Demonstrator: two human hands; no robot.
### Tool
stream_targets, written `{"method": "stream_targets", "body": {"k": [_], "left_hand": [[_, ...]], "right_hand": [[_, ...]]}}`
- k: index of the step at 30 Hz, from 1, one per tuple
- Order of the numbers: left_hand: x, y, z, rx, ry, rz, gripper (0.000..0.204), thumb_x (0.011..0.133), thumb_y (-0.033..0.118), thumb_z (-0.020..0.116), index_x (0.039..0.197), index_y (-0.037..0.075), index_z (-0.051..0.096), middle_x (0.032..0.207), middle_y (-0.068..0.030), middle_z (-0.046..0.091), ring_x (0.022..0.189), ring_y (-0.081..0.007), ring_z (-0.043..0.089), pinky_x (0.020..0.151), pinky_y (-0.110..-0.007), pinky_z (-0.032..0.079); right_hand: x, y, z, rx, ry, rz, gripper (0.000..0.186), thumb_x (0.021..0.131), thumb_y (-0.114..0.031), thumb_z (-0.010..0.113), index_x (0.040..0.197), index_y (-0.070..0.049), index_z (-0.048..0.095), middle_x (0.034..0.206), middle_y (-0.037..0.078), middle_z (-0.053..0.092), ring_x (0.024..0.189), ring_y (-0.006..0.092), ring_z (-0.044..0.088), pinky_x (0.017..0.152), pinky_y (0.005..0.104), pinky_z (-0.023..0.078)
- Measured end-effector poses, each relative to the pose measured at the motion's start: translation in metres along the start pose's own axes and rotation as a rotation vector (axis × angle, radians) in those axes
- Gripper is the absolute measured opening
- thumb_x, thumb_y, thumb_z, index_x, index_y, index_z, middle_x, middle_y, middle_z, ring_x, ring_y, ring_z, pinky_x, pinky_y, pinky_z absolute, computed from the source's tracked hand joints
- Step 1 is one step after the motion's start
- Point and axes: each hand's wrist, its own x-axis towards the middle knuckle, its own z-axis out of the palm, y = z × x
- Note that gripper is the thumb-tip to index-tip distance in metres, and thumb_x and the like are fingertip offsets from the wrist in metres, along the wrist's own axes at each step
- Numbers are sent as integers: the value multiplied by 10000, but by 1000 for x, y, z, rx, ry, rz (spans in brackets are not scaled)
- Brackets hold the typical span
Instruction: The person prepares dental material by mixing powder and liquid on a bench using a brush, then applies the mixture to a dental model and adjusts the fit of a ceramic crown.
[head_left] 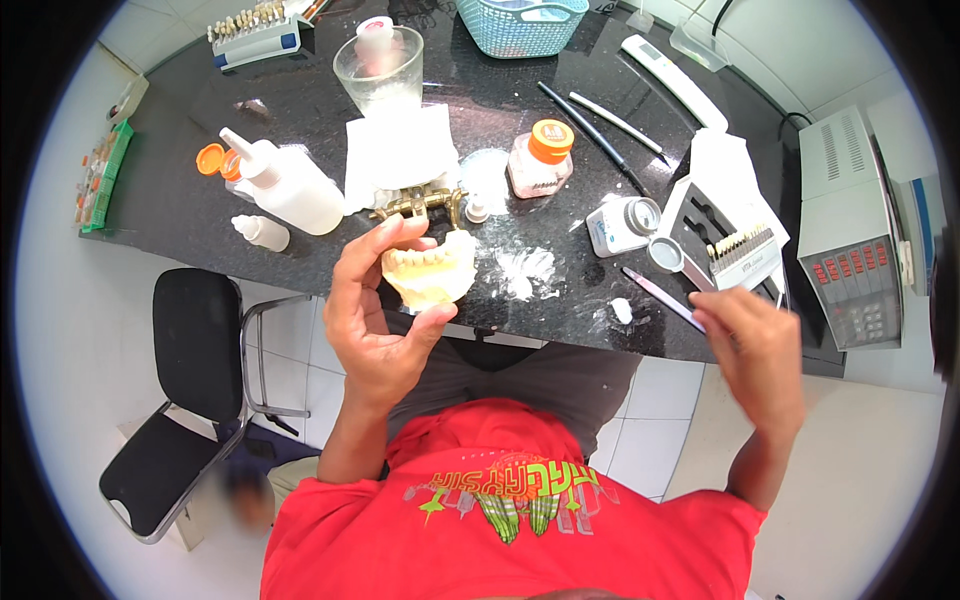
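Yellowish dental cast [432,280] in the left hand [378,325]

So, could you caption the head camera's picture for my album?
Left hand holding a yellowish dental model at a black worktop, blurred right hand at a slim tool.

Bright red, that's what I'm getting from my station: a short-sleeved fabric T-shirt [400,545], wrinkling where it meets dark grey-brown cloth trousers [590,390]! Across its front I spot a busy print [515,482], chunky orange and lime-green lettering, with striped green pointed shapes, yellow-green stars and thin greyish outlines around it. Loose red sleeves [322,505] now, and I see the left hand [375,335] and right hand [755,360] both bare.
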Motion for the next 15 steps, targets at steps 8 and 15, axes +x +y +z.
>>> {"method": "stream_targets", "body": {"k": [8, 15], "left_hand": [[-2, -3, -1, 82, 29, 39, 900, 812, 364, 875, 1462, -27, 391, 1386, -208, 550, 1198, -274, 608, 1033, -391, 511], [-22, -9, -12, 227, 251, 217, 907, 880, 405, 799, 1503, -13, 291, 1412, -255, 506, 1237, -332, 579, 1092, -464, 461]], "right_hand": [[-18, 6, 43, -147, 82, 27, 179, 823, -12, 727, 995, -39, 685, 937, 62, 655, 829, 236, 671, 677, 374, 536], [0, -9, -20, 104, 105, -163, 195, 754, 41, 710, 913, -40, 630, 886, 91, 674, 714, 259, 650, 618, 364, 502]]}}
